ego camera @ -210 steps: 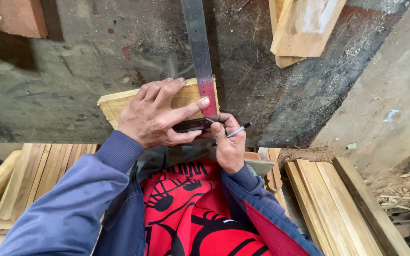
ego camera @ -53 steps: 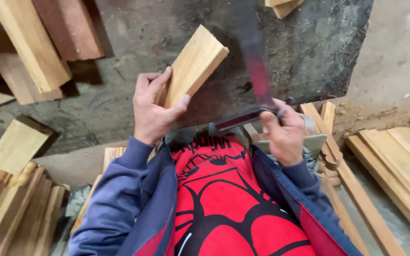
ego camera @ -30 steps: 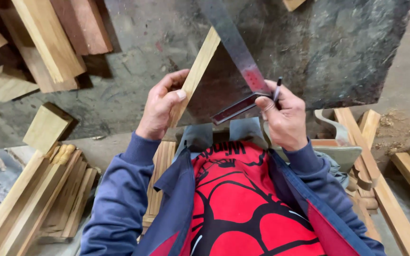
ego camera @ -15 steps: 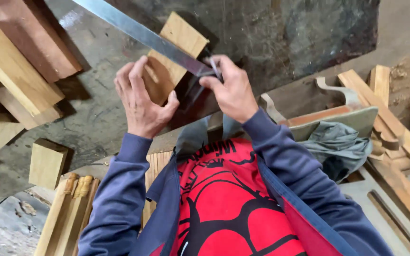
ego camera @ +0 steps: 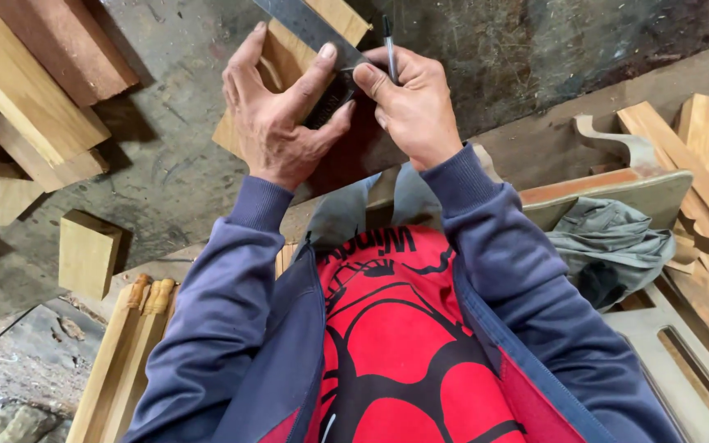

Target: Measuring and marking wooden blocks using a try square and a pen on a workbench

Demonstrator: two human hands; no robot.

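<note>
Nearest me, my left hand (ego camera: 276,123) lies spread over the wood block (ego camera: 289,61) on the dark bench (ego camera: 535,49), thumb pressing the steel square (ego camera: 309,29) down — its blade runs up and left across the block. Just right of it, touching, my right hand (ego camera: 412,102) is pinched shut on a pen (ego camera: 387,37), tip beside the blade's edge. Farther left, spare planks (ego camera: 34,82) lie stacked.
</note>
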